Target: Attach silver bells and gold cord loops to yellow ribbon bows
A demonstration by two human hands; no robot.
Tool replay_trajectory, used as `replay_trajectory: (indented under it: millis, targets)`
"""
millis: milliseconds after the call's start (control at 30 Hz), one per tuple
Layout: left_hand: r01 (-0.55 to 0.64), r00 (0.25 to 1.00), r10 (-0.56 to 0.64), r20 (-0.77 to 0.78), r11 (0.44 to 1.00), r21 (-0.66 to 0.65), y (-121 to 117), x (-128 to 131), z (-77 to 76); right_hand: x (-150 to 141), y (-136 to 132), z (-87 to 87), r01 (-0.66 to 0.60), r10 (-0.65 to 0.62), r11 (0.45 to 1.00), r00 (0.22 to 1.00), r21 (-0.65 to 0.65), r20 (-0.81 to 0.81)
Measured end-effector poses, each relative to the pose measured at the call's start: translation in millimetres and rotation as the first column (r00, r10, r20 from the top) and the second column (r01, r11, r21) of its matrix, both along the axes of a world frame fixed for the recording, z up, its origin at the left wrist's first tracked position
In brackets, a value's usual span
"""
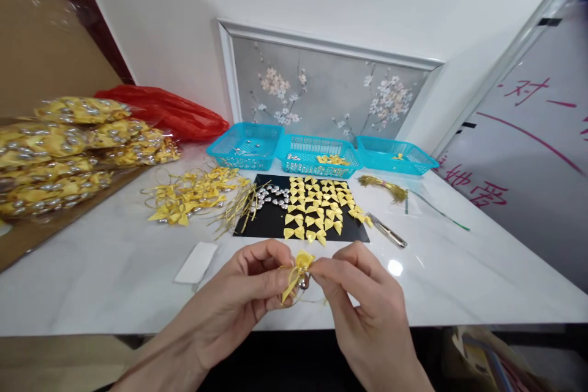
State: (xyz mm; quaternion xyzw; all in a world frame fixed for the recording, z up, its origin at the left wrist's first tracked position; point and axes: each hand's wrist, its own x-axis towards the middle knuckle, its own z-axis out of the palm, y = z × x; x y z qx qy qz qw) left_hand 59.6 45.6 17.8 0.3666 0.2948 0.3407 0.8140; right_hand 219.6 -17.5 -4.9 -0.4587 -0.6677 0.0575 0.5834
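Near the table's front edge, my left hand (250, 285) pinches a yellow ribbon bow (303, 259) between thumb and fingers. A small silver bell (304, 282) hangs against the bow, and a thin gold cord trails below it. My right hand (362, 291) is closed at the bow's right side, thumb and forefinger pressed together where the cord meets it; the fingertips partly hide what they grip. Just beyond the hands lies a black mat (257, 226) with rows of yellow bows (315, 211) and a cluster of silver bells (273, 196) on it.
Loose gold cords (232, 211) and a pile of bows with bells (193, 193) lie left of the mat. A cutter knife (388, 231) and a cord bundle (383, 187) are at the right. Blue baskets (319, 166) stand behind; bagged bows (50, 153) are stacked far left.
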Motion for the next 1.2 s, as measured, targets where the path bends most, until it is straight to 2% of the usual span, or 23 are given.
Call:
replay_trajectory:
  millis: [367,533,833,1200]
  targets:
    - [0.044,0.998,-0.042,-0.039,0.999,0.028,4.0,-3.8,-9.8,4.7,-4.7,-1.6,0.069,-0.071,0.998,0.981,0.014,0.180]
    - [0.080,0.996,-0.079,-0.040,0.996,0.030,2.7,-6.0,-9.5,2.4,-3.9,-3.2,-0.022,0.026,0.999,0.995,-0.042,0.096]
    - [0.089,0.996,-0.089,-0.012,0.996,-0.010,-0.8,-7.1,-12.5,2.6,-4.8,-5.0,-0.107,0.108,0.989,0.994,-0.107,0.001]
    - [0.082,0.997,-0.082,0.008,0.997,-0.005,-0.8,-6.6,-10.8,9.8,-8.3,-3.6,-0.139,0.146,0.984,0.988,-0.109,0.058]
